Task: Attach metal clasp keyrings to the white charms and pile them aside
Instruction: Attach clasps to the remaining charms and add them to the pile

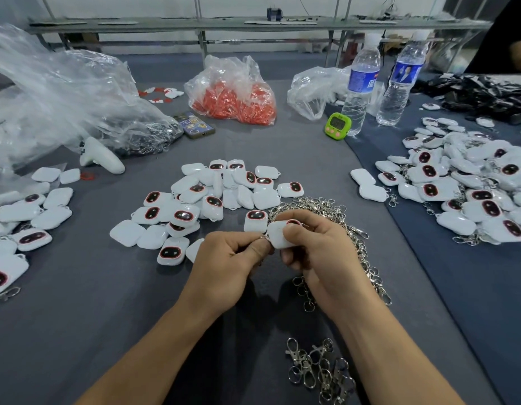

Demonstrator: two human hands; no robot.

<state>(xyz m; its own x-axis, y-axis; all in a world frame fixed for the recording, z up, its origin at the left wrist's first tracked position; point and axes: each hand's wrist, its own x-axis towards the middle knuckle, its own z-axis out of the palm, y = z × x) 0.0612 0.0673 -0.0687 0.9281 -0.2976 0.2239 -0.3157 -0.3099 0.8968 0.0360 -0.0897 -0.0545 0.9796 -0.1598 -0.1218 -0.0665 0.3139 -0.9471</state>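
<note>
The left hand (233,258) pinches the ring of a silver metal clasp keyring (263,237) between thumb and forefinger. The right hand (317,252) grips a white rounded-square plastic charm (278,236), its thumb laid across the charm's back and its fingers curled underneath. The two hands meet, and the ring touches the charm's edge on the left-hand side. The fingertips hide whether the ring has already caught the charm's loop, so I cannot tell.

To do this step well, I judge the right hand should hold the charm steady. The left hand should then feed the ring's open end through the loop and turn it until the loop has run round the whole coil. The clasp is best left hanging free, so it does not snag the metal lying below.

A heap of loose silver clasps (320,209) lies under and just beyond the right hand and trails back along that wrist. A smaller bunch of clasps (317,366) sits beside the right forearm. A scatter of bare white charms (212,194) lies just ahead of both hands, mostly ahead of the left.

Well off to the right of the right hand is a pile of charms with clasps fitted (464,185). A second lot of charms (25,223) lies far to the left of the left hand. All of it rests on the grey cloth worktop (107,302).
</note>
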